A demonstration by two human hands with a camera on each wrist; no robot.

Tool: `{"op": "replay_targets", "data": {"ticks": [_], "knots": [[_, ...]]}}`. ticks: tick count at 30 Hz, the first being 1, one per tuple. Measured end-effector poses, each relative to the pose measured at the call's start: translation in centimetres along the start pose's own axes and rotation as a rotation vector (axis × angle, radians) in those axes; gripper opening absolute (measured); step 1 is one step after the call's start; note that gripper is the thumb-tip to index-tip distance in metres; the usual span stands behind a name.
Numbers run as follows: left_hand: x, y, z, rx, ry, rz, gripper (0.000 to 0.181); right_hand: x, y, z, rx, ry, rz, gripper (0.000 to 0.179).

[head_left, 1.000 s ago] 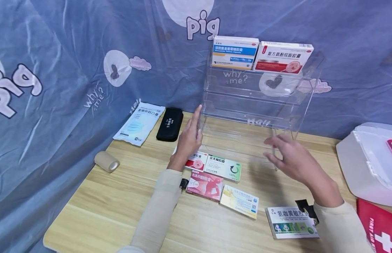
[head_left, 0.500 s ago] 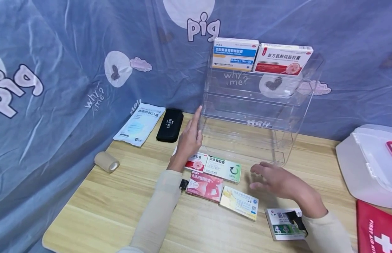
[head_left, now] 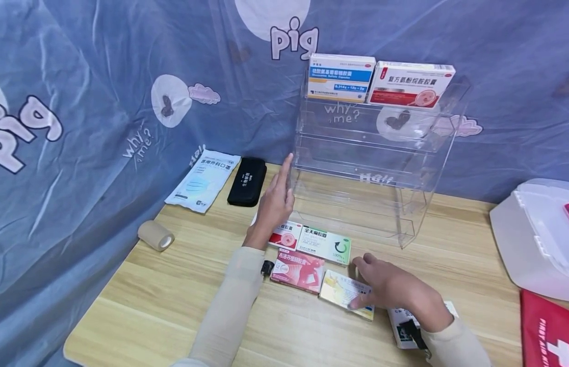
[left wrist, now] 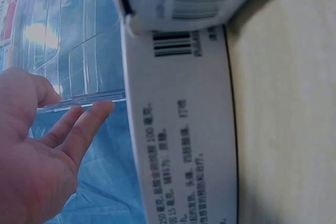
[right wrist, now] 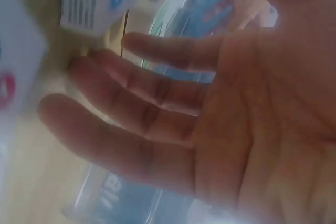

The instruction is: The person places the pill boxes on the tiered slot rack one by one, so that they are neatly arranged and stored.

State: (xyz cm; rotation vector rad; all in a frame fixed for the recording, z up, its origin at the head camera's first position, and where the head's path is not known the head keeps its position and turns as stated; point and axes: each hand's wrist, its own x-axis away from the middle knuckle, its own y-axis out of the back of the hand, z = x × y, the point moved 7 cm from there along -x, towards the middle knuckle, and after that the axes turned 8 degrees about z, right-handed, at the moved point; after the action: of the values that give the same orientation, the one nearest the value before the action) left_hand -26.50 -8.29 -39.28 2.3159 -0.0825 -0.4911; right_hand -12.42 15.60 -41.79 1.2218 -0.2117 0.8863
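Observation:
My left hand [head_left: 273, 206] pinches the side panel of a clear acrylic display rack [head_left: 364, 125]. In the left wrist view, thumb and fingers lie on opposite faces of that panel. My right hand [head_left: 394, 288] hovers over the right end of a yellow-and-white medicine box [head_left: 337, 290], thumb over its front and fingers past its far edge. The right wrist view shows those fingers spread, with nothing between them. Beside it lie a pink medicine box [head_left: 297, 270], a green-and-white one [head_left: 323, 244] and a red-and-white one [head_left: 285, 236]. Another box [head_left: 396, 326] is partly hidden under my right wrist.
Two medicine boxes, one blue-and-white [head_left: 340, 76] and one red-and-white [head_left: 410, 84], stand on the rack's top tier. A mask packet [head_left: 204, 181], a black case [head_left: 247, 182] and a bandage roll [head_left: 155, 235] lie left. A white bin [head_left: 537, 239] and red first aid pouch [head_left: 548, 326] stand right.
My right hand has come away from the rack's lower right corner, moving down and left to the yellow-and-white box. My left hand stays at the rack's side.

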Motion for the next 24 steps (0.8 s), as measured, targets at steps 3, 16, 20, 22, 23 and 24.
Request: {"op": "replay_targets", "data": {"ticks": [3, 16, 20, 22, 23, 24], "knots": [[0.0, 0.0, 0.0, 0.000, 0.000, -0.001, 0.090, -0.1, -0.5, 0.5, -0.007, 0.004, 0.011, 0.085], [0.0, 0.0, 0.1, -0.004, -0.009, -0.008, 0.087, -0.6, -1.1, 1.1, 0.087, -0.039, -0.008, 0.081], [0.0, 0.0, 0.1, -0.005, -0.011, -0.012, 0.087, -0.5, -1.0, 1.1, 0.095, -0.038, -0.018, 0.078], [0.0, 0.0, 0.0, -0.004, -0.010, -0.011, 0.087, -0.6, -1.0, 1.1, 0.093, -0.038, -0.019, 0.078], [0.0, 0.0, 0.0, -0.003, -0.009, -0.010, 0.087, -0.6, -1.0, 1.1, 0.088, -0.040, -0.017, 0.077], [0.0, 0.0, 0.0, -0.004, -0.009, -0.008, 0.087, -0.6, -1.0, 1.0, 0.086, -0.041, -0.016, 0.077]]}}
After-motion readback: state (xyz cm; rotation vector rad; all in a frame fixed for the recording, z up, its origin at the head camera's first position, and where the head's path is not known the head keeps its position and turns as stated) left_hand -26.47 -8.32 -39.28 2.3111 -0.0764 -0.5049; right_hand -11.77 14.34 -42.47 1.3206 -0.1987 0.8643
